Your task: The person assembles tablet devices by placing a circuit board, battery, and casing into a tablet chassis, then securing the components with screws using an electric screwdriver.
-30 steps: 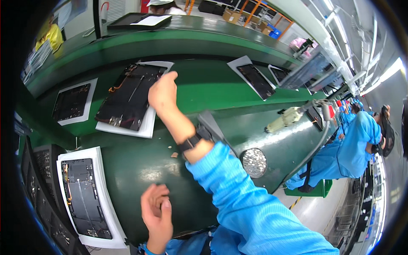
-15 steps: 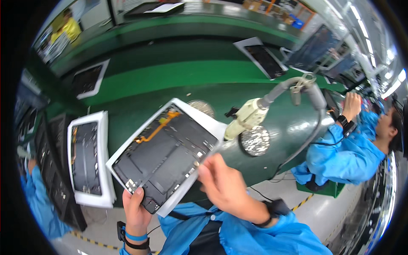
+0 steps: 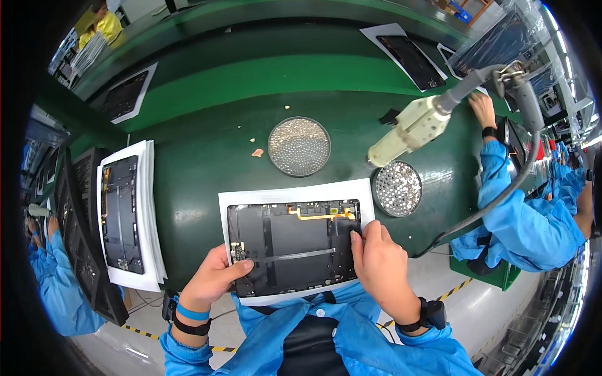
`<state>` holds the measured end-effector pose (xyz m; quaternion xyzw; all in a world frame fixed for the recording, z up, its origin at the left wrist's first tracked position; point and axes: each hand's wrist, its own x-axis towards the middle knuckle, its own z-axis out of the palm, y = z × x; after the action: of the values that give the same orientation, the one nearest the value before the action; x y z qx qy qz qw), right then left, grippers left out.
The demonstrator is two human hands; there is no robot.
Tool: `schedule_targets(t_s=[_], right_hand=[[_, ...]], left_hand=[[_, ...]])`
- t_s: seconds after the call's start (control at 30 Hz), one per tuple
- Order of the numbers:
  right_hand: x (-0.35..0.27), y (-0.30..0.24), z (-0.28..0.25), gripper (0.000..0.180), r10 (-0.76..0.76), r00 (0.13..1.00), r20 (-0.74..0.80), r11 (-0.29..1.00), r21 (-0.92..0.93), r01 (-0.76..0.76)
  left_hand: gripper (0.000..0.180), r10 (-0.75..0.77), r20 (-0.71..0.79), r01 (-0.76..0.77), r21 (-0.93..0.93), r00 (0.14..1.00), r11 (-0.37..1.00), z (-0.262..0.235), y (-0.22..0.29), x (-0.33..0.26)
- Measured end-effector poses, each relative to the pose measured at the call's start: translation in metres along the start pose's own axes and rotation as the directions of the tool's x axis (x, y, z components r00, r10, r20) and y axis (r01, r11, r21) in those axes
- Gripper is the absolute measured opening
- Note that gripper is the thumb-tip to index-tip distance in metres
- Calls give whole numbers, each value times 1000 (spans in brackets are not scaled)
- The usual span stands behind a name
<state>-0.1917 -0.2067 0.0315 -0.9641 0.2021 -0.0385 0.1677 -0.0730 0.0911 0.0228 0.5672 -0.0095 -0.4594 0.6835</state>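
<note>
In front of me, level at the near edge of the bench, is an open tablet housing (image 3: 301, 237) with a black interior, an orange flex cable along its far side and a grey strip across the middle. A white paper sheet (image 3: 260, 199) lies under it. My left hand (image 3: 214, 277) grips the near left corner, thumb on top. My right hand (image 3: 384, 262) holds the right edge, also thumb on top, its other fingers partly hidden. Beyond are a round dish (image 3: 299, 146) of small metal parts and a smaller dish (image 3: 397, 189) of silvery pieces.
A pale electric screwdriver (image 3: 411, 130) hangs from a jointed arm over the right side. More housings on paper (image 3: 122, 213) lie left, beside a black rack (image 3: 84, 250). Others lie on the green belt (image 3: 251, 78). A co-worker in a blue smock (image 3: 530, 203) sits at right.
The tablet housing has turned from a tilted angle to nearly square with me and come closer. My right hand has gone from hovering, blurred, beside it to gripping its right edge.
</note>
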Motion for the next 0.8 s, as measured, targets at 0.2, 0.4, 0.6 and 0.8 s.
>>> schedule_targets(t_s=[0.2, 0.4, 0.6, 0.8], right_hand=[[11, 18, 21, 19, -56, 998, -34, 995, -81, 53], [33, 20, 18, 17, -71, 990, -119, 991, -120, 56], [70, 26, -31, 65, 30, 738, -674, 999, -12, -51], [157, 29, -40, 53, 231, 586, -776, 923, 366, 121]], left_hand=[[13, 351, -408, 167, 818, 843, 551, 20, 15, 10], [16, 660, -279, 168, 959, 697, 227, 24, -2, 28], [30, 688, -44, -33, 994, 724, 99, 52, 38, 28], [33, 653, 279, -343, 939, 704, -32, 80, 50, 99]])
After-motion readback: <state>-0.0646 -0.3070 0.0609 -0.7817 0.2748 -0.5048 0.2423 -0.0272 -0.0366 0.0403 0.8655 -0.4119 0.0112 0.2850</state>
